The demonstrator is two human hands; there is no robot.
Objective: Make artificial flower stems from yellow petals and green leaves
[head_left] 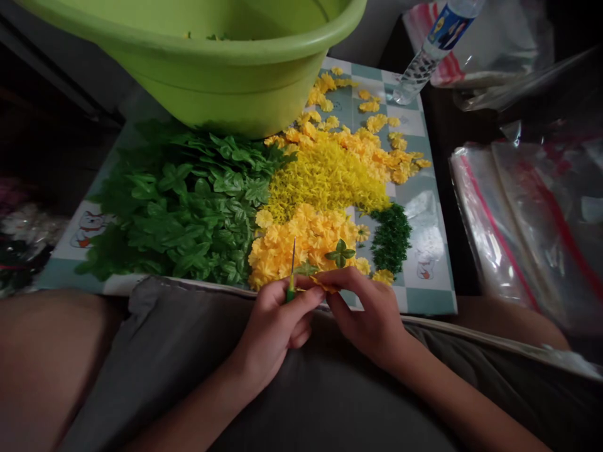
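My left hand (pixel 276 333) pinches a green-handled awl (pixel 291 285), its thin metal spike pointing up. My right hand (pixel 365 311) holds a small yellow artificial flower (pixel 325 284) between its fingertips, close to the spike. A small green leaf (pixel 306 269) sits just right of the spike, and I cannot tell whether it is pierced. Right in front of my hands lies a heap of orange-yellow artificial flowers (pixel 292 248), with a four-lobed green leaf (pixel 340 253) on top. Farther back are fine yellow pieces (pixel 325 179) and a broad pile of green artificial leaves (pixel 188 207).
A checkered teal-and-white mat (pixel 424 295) rests at my lap's edge, with a dark green sprig pile (pixel 391 238) on it. A lime-green basin (pixel 211 69) overhangs its far end. A plastic water bottle (pixel 433 44) stands back right, and clear plastic bags (pixel 518 220) lie right.
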